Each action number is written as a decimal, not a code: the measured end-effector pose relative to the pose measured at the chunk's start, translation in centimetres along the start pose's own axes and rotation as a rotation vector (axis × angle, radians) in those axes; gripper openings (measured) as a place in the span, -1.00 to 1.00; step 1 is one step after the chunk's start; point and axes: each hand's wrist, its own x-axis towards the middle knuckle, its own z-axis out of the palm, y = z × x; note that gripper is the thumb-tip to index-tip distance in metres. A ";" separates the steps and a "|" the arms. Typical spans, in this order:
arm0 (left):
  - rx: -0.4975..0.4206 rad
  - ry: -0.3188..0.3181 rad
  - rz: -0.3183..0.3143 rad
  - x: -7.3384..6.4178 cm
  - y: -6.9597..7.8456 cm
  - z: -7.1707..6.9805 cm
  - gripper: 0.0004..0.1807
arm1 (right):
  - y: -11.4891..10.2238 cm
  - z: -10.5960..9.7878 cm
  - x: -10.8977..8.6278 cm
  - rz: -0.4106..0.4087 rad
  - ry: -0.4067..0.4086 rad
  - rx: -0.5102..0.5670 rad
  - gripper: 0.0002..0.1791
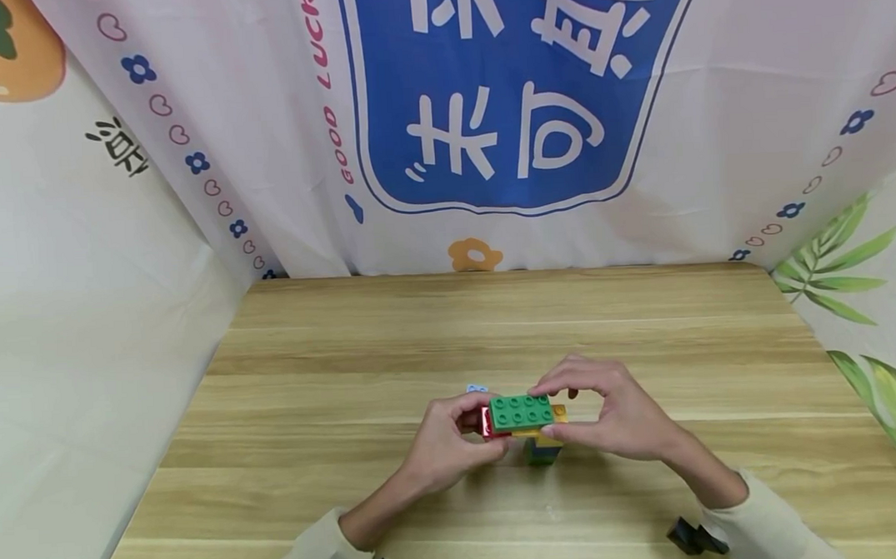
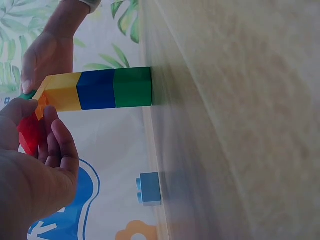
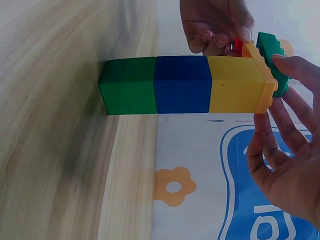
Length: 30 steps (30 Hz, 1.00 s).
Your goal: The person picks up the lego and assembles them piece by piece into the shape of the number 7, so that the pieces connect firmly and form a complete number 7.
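Note:
A tower of toy building bricks stands upright on the table. From the bottom it has a dark green brick (image 3: 130,87), a blue brick (image 3: 182,82), a yellow brick (image 3: 232,82) and a thin orange plate (image 3: 262,80). My right hand (image 1: 622,414) pinches a long green brick (image 1: 521,412), studs up, at the tower's top; in the right wrist view it looks slightly tilted against the plate. On the other side my left hand (image 1: 448,446) grips a red brick (image 2: 30,134) beside the orange plate, partly covered by fingers and the green brick.
A light blue brick (image 2: 150,189) sits on the wooden table (image 1: 331,351) behind the tower. Printed cloth (image 1: 277,137) hangs along the back and sides. Black objects (image 1: 692,537) lie by the sleeves near the front.

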 end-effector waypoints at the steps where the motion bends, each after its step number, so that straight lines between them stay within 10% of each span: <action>1: 0.001 0.001 -0.002 0.0 0.0 0.0 -0.52 | 0.0 0.0 0.0 0.008 -0.001 -0.001 -0.48; 30: -0.011 0.014 -0.003 -0.1 0.0 0.1 -0.53 | -0.7 0.9 0.5 0.005 0.012 -0.101 -0.56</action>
